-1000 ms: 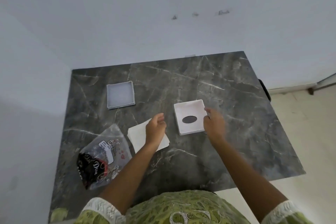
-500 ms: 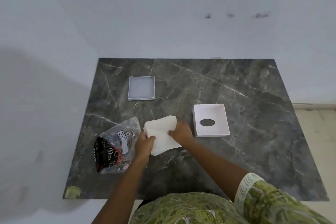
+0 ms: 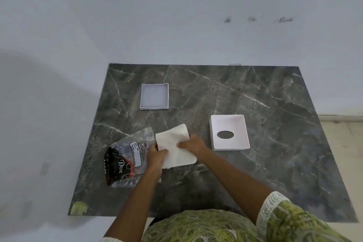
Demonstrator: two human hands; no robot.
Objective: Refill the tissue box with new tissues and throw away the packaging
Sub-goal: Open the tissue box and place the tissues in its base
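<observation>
A stack of white tissues lies near the middle of the dark marble table. My left hand grips its near left edge and my right hand grips its right edge. The white tissue box part with an oval hole lies flat to the right of my right hand, hole facing up. The other box part, a shallow pale tray, sits farther back on the left. The clear plastic tissue wrapper with black and red print lies crumpled just left of my left hand.
A white wall runs along the table's far edge and left side. Pale floor shows to the right of the table. A greenish patch marks the table's near left corner. My green patterned clothing fills the bottom of the view.
My right hand has left the holed box part and come over to the tissue stack. Both hands now hold the stack, whose far end has bunched up a little. The camera has shifted.
</observation>
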